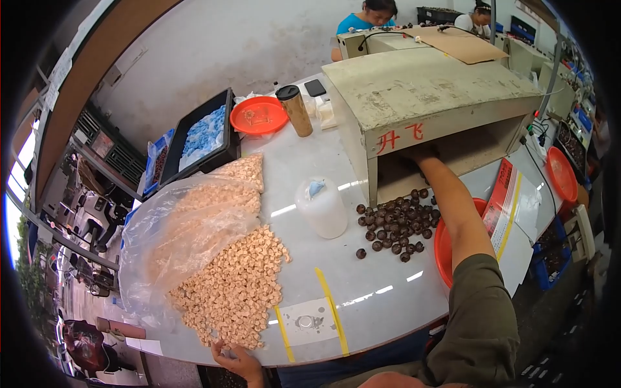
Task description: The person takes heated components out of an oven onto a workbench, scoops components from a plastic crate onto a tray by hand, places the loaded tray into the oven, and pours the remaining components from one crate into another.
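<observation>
On the pale table (291, 174) stands a metal box (430, 97); left of it lies a heap of beige pieces (239, 284), before its opening a cluster of dark balls (398, 226); the left hand (240, 363) curls at the heap's near edge, the right hand (418, 153) reaches inside the box; whether either grips anything I cannot tell

Matt pale pieces (236, 291), glossy dark balls (398, 223), crinkled plastic bag (145, 258), smooth glossy tabletop (381, 313)

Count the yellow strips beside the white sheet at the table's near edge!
2: a shorter yellow strip left of the white sheet, and a longer yellow strip right of it. Neither looks covered.
</observation>
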The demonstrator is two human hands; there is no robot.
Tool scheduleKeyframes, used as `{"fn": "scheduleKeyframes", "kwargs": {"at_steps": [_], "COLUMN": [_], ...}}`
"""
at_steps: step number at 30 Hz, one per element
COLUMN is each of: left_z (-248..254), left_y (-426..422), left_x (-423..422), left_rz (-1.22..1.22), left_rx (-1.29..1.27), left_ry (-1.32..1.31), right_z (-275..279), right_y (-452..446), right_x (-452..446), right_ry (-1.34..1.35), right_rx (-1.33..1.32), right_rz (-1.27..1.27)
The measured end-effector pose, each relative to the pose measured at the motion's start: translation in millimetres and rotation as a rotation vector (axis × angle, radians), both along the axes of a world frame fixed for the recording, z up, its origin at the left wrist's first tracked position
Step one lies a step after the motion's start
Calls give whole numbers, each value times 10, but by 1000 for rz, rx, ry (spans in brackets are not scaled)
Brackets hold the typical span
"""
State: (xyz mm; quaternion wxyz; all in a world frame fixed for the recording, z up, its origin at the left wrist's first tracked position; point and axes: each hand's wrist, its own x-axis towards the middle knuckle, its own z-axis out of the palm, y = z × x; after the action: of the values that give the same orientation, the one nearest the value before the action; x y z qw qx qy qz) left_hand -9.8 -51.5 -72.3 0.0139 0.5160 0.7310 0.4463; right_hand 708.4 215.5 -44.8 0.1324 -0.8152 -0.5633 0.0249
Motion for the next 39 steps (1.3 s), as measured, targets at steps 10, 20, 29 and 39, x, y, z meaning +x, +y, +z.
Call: {"fn": "scheduleKeyframes", "kwargs": {"at_steps": [10, 20, 29, 39], "left_z": [-80, -72, -104, -66], "left_y": [-19, -31, -36, -29], "left_x": [-104, -128, -156, -80], "left_rz": [-72, -112, -113, -50], "left_rx": [84, 181, 196, 131], "left_ry": [54, 46, 59, 26], "right_z": [553, 489, 646, 587], "right_y": [-881, -1546, -1790, -1077], "right_x": [-1063, -1922, -2193, -272], "right_ry": [98, 50, 43, -2], "right_rx": [-534, -44, -9, -157], "right_rz": [-134, -76, -82, -379]}}
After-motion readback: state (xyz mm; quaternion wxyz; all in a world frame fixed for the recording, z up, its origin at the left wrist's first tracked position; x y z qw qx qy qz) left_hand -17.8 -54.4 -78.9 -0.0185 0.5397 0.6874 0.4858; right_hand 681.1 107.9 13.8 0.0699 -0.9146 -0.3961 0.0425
